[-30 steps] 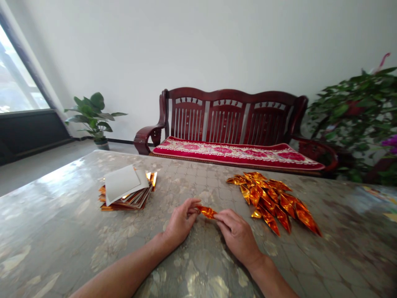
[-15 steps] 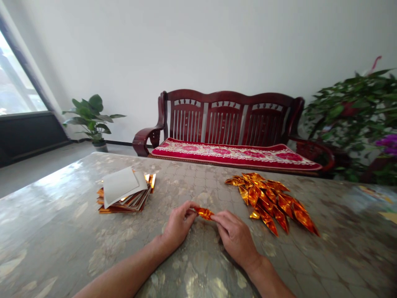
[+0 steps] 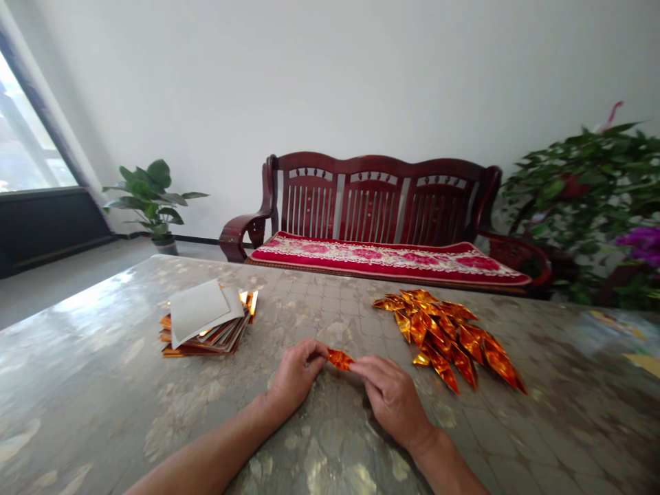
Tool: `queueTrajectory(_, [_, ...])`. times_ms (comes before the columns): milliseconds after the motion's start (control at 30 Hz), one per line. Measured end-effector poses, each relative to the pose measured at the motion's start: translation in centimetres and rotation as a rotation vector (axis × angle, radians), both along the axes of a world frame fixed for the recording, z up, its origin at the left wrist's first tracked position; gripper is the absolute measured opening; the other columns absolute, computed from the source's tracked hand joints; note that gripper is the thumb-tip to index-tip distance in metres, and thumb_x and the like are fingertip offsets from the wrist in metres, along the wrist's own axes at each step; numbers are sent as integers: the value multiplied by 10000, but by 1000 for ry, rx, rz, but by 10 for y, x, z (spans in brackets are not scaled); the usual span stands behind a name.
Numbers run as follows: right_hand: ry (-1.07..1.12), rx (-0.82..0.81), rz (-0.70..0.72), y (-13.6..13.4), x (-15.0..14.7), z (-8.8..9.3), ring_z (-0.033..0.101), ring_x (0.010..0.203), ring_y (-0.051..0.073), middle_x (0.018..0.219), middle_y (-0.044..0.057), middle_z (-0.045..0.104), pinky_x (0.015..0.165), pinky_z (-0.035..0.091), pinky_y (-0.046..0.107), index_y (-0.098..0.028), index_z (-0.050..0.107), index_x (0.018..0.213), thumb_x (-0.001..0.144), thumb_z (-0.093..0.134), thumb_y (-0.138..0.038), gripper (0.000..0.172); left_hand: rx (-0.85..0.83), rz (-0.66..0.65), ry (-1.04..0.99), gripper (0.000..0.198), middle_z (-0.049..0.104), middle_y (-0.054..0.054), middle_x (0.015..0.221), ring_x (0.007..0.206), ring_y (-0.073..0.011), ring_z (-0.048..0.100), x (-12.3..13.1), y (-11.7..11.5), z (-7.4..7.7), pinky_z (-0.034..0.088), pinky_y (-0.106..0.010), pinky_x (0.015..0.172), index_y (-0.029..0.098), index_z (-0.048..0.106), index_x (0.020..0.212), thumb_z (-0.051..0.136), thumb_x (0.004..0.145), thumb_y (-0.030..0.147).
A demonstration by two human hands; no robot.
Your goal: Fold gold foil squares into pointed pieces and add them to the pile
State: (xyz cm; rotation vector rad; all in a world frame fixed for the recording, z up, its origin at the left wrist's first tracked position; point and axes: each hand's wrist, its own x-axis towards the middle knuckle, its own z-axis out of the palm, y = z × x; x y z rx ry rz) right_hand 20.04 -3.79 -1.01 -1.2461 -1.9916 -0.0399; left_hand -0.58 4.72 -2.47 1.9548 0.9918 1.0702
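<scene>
My left hand (image 3: 297, 375) and my right hand (image 3: 392, 400) pinch opposite ends of a small folded piece of orange-gold foil paper (image 3: 340, 359), just above the table. Most of its ends are hidden by my fingers. To the right of my right hand lies a loose pile of similar pointed foil folds (image 3: 444, 339), not touching it. Left of my left hand sits a stack of square foil-backed sheets (image 3: 206, 340), topped by white paper (image 3: 198, 311).
The marble-patterned tabletop (image 3: 93, 385) has a glossy cover and a far edge behind the paper. Beyond it stand a dark red wooden bench (image 3: 371, 199) with a red floral cushion (image 3: 386, 257), a potted plant (image 3: 147, 196) and leafy plants (image 3: 577, 192).
My hands still hold the foil piece in nearly the same place. The whole view has drifted slightly left and downward as my head moved.
</scene>
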Motion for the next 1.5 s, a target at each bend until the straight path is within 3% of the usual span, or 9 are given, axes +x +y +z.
queueTrajectory(233, [71, 18, 35, 1, -1, 2, 649, 838, 145, 927, 32, 678, 748, 509, 235, -241, 706, 1036, 917, 529, -87, 263, -26, -44, 4, 142, 728, -9, 852, 812, -171, 666, 1, -1, 3, 492, -261, 775, 200, 660, 785, 561, 770, 100])
queueTrajectory(400, [70, 70, 3, -2, -4, 5, 620, 760, 136, 822, 23, 638, 690, 494, 219, -226, 717, 989, 902, 550, -84, 236, 31, -83, -13, 125, 711, -33, 1019, 909, -175, 670, 0, -4, 8, 498, -274, 823, 199, 633, 773, 560, 768, 98])
queueTrajectory(567, [64, 134, -71, -3, 0, 4, 613, 770, 137, 828, 27, 635, 699, 489, 225, -227, 720, 999, 894, 530, -57, 276, 54, -86, -3, 217, 630, -48, 1213, 697, -111, 649, -3, -3, 2, 508, -254, 674, 217, 599, 1005, 558, 802, 153])
queueTrajectory(633, [62, 167, -127, -3, 4, 4, 613, 772, 139, 828, 29, 636, 703, 489, 231, -229, 720, 1012, 900, 522, -62, 282, 50, -35, 10, 273, 656, -38, 1123, 669, -113, 635, -3, -1, -3, 503, -258, 664, 221, 560, 1074, 547, 808, 162])
queueTrajectory(733, [61, 222, -236, -3, 15, 6, 619, 771, 146, 831, 31, 645, 700, 488, 241, -231, 723, 1014, 912, 535, -100, 251, 30, 26, 75, 313, 638, 37, 752, 640, -144, 621, -4, 1, -5, 495, -265, 654, 218, 527, 1129, 541, 818, 185])
queueTrajectory(800, [57, 253, -313, -3, 24, 10, 626, 783, 152, 843, 34, 657, 719, 489, 254, -232, 726, 1010, 919, 542, -125, 231, 29, 30, 93, 302, 608, 53, 696, 633, -149, 619, -4, 1, -4, 494, -263, 646, 218, 525, 1124, 530, 824, 193])
queueTrajectory(1033, [18, 386, -657, -2, 78, 24, 618, 822, 180, 878, 54, 685, 784, 467, 303, -219, 744, 990, 940, 556, -251, 197, 67, -18, 57, 181, 668, -27, 1070, 603, -114, 612, -1, 0, 1, 506, -260, 622, 216, 587, 964, 518, 798, 193])
queueTrajectory(1133, [-7, 412, -808, -5, 106, 27, 593, 837, 208, 895, 73, 699, 805, 449, 329, -194, 756, 969, 935, 543, -277, 231, 66, -35, 67, 178, 657, -38, 1104, 597, -110, 603, -2, 1, -1, 505, -262, 630, 214, 597, 959, 510, 805, 188])
queueTrajectory(1500, [80, 192, -1168, -24, 156, 32, 539, 820, 249, 964, 90, 723, 705, 380, 335, -219, 773, 1010, 878, 492, -330, 329, 65, -94, 133, 134, 651, -69, 1134, 604, -112, 601, -2, 1, 1, 506, -259, 645, 206, 629, 872, 500, 835, 209])
